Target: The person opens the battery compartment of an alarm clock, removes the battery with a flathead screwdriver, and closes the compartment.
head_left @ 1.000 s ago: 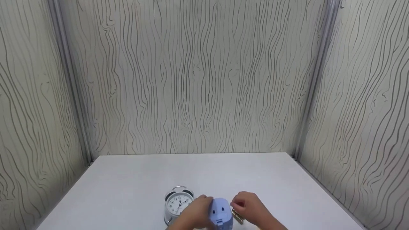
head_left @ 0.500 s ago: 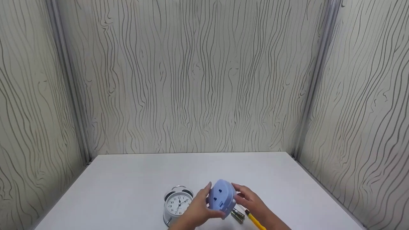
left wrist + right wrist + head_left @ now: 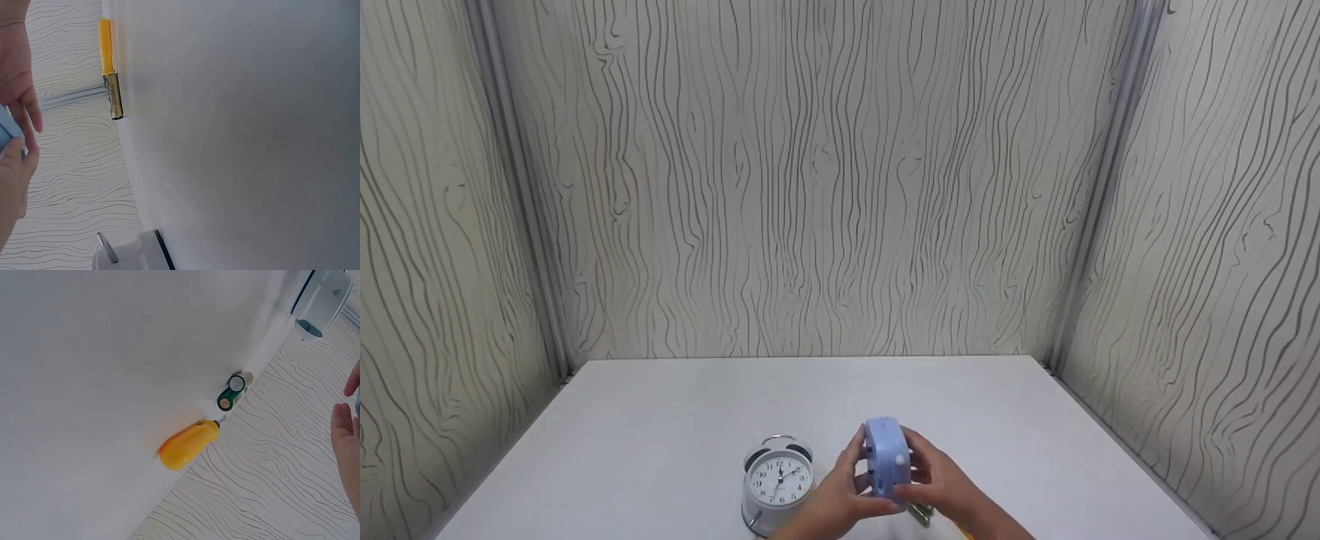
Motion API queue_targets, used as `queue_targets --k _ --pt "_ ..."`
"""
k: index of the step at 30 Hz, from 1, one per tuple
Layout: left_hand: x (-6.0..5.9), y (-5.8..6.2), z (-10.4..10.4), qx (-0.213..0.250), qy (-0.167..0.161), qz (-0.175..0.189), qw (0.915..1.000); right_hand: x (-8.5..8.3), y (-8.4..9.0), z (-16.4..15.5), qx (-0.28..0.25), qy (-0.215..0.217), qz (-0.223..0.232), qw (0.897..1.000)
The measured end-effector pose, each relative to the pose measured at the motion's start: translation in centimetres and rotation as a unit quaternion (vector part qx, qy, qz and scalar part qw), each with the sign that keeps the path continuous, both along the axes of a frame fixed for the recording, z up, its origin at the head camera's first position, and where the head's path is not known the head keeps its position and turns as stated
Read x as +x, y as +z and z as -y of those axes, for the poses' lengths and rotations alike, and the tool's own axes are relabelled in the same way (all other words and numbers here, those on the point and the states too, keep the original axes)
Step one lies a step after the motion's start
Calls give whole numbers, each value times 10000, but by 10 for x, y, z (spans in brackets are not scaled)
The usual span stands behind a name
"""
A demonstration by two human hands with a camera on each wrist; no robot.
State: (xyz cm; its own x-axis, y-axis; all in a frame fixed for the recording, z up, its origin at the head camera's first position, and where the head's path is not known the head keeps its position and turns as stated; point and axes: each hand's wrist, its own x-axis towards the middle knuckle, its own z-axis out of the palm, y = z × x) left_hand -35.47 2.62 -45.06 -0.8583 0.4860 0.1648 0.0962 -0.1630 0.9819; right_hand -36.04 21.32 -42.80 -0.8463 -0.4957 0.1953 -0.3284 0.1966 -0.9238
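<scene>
A light-blue alarm clock (image 3: 887,450) is held above the table between both hands, its narrow side with a small white knob turned toward the head camera. My left hand (image 3: 840,491) grips it from the left, thumb along the bottom. From the right, my right hand (image 3: 941,480) holds it with fingertips behind and thumb at the lower front. Its dial is hidden in all views. Below the hands lie two batteries (image 3: 236,383), touching side by side. Next to them is a screwdriver (image 3: 188,445) with a yellow handle, its tip mostly hidden.
A white twin-bell alarm clock (image 3: 780,480) stands on the white table (image 3: 660,420), just left of my left hand. Panels with a wood-grain pattern (image 3: 825,187) wall off the table's back and sides.
The light-blue clock has risen off the low position and turned from its back with two black knobs to its narrow side. My right hand has left the batteries and taken hold of the clock.
</scene>
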Motion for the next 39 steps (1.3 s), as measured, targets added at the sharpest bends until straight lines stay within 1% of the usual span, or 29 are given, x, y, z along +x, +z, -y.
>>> queue_targets --k 3,6,8,10,13,15,17,19,21,23,25,28,30,31,32,36,37,39 --pt "1 -1 -1 383 -263 16 9989 1 2 1 -45 -33 4 10000" --pt "0 0 -2 469 -398 -192 9979 1 4 0 -49 -99 -128 9999" --pt "0 2 -1 367 -410 -319 9980 1 5 0 57 -171 -249 9995" --pt "-1 3 1 130 -381 -407 9984 1 5 -1 262 -215 -410 9986" --pt "-3 5 7 -277 -354 -472 9979 1 6 -2 727 -279 -690 9946" --pt "-5 7 10 -520 -317 -538 9967 0 7 -3 1039 -299 -912 9900" --pt "-6 9 13 -693 -194 -647 9953 0 9 -4 1383 -379 -1134 9832" --pt "-6 11 14 -827 0 -811 9933 0 10 -4 1816 -474 -1425 9718" --pt "-5 14 15 -977 192 -1045 9895 1 13 -5 2300 -583 -1660 9572" --pt "-5 16 16 -1296 347 -1375 9814 3 16 -5 2746 -638 -1853 9414" --pt "-4 19 16 -1780 475 -1755 9671 5 19 -5 3041 -611 -1986 9297" --pt "-4 22 15 -2509 566 -2213 9407 7 24 -5 3380 -577 -1998 9179" --pt "-4 23 15 -2833 617 -2359 9275 7 26 -5 3533 -544 -1966 9130" --pt "-4 23 14 -2947 637 -2355 9239 7 27 -4 3592 -541 -1910 9119" --pt "-5 23 14 -3014 655 -2335 9221 7 28 -4 3649 -540 -1870 9105" --pt "-7 24 13 -3177 720 -2255 9182 6 29 -3 3772 -512 -1836 9063" --pt "-7 24 13 -3207 731 -2221 9179 6 29 -3 3758 -495 -1830 9071" --pt "-9 25 13 -3299 757 -2219 9144 4 29 -3 3733 -461 -1833 9082"
